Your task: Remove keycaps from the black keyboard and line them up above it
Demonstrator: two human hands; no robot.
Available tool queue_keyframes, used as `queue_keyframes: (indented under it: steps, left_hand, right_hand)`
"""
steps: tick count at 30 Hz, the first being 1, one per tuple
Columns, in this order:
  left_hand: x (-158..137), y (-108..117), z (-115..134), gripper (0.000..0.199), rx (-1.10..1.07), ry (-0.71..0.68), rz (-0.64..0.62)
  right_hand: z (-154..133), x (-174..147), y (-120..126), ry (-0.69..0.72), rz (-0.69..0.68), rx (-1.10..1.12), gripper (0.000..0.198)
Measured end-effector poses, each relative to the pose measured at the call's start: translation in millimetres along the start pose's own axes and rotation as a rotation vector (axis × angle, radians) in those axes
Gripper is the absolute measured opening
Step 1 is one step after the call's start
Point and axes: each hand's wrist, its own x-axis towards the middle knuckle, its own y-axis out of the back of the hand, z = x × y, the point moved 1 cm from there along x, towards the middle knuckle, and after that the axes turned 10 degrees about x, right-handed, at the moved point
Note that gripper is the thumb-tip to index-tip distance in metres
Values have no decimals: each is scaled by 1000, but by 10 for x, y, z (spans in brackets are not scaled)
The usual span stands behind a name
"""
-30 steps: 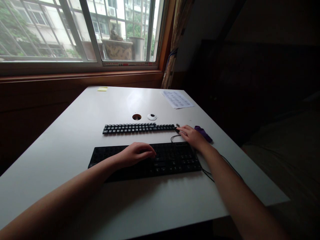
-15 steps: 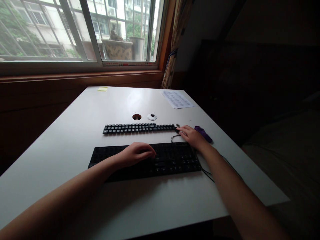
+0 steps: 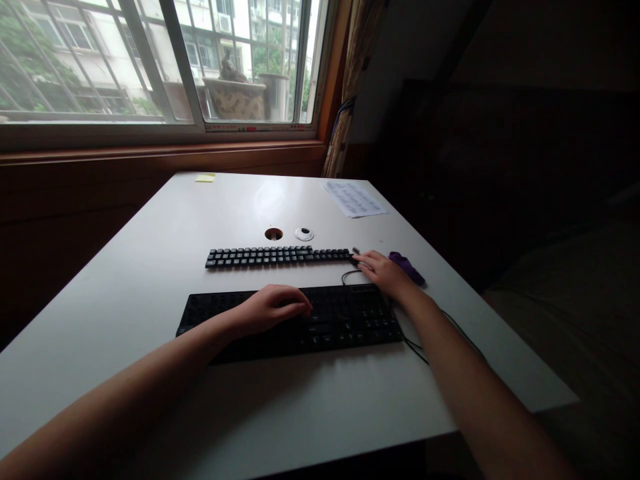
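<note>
A black keyboard (image 3: 325, 338) lies on the desk in front of me. Its left part shows bare key sockets, while keys still sit on its right part. My left hand (image 3: 275, 308) rests over its middle, fingers bent down and closed near the thumb; whatever is at the fingertips is hidden. Beyond the keyboard, loose black keycaps (image 3: 260, 257) stand in long, close rows. My right hand (image 3: 383, 270) reaches past the keyboard's upper right corner, its fingertips closed on a dark keycap (image 3: 354, 259) at the rows' right end.
A purple cloth (image 3: 407, 269) lies just right of my right hand. The keyboard cable (image 3: 415, 350) runs beside my right forearm. Farther back on the white desk (image 3: 125, 267) are a cable hole (image 3: 273, 234), a round white cover (image 3: 304, 234), printed paper (image 3: 355, 199) and yellow notes (image 3: 205, 178).
</note>
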Motion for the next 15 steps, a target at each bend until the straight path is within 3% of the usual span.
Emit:
queue_keyframes:
  steps: [15]
  left_hand:
    - [5, -4, 4, 23, -1, -2, 6]
  right_hand:
    - [36, 0, -13, -3, -5, 8, 37]
